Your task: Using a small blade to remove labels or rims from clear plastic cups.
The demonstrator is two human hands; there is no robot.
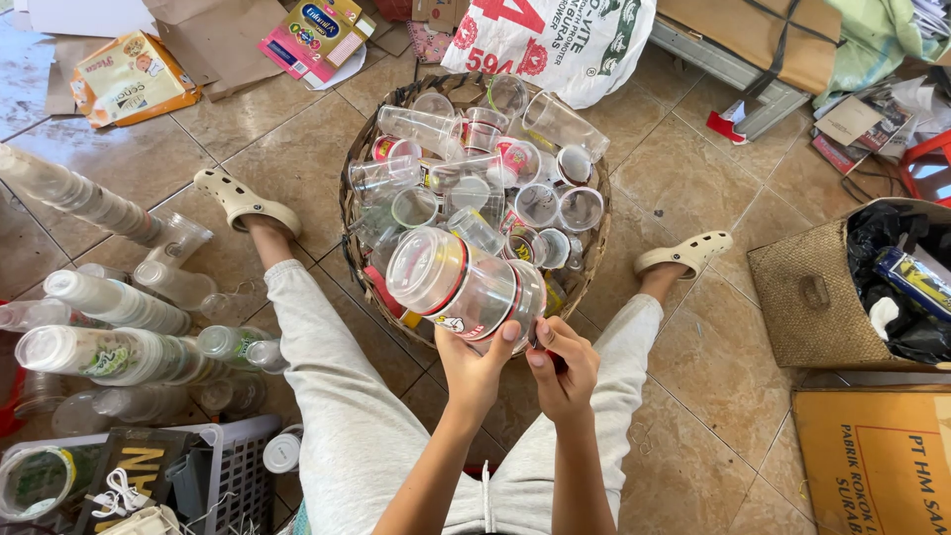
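The left hand (479,359) is gripping a clear plastic cup (464,285) by its base, with the cup lying on its side and its mouth pointing toward ten o'clock. The right hand (561,365) is pinching closed at the cup's base, at four o'clock from the cup; what it is holding is hidden. At twelve o'clock, a woven basket (359,159) is sitting heaped with cups. At nine o'clock, stacks (104,299) are lying on the floor.

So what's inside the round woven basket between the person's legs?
The basket is heaped with clear plastic cups, some with printed seals. Both hands, left hand and right hand, hold a stack of cups above it. The basket's bottom is covered.
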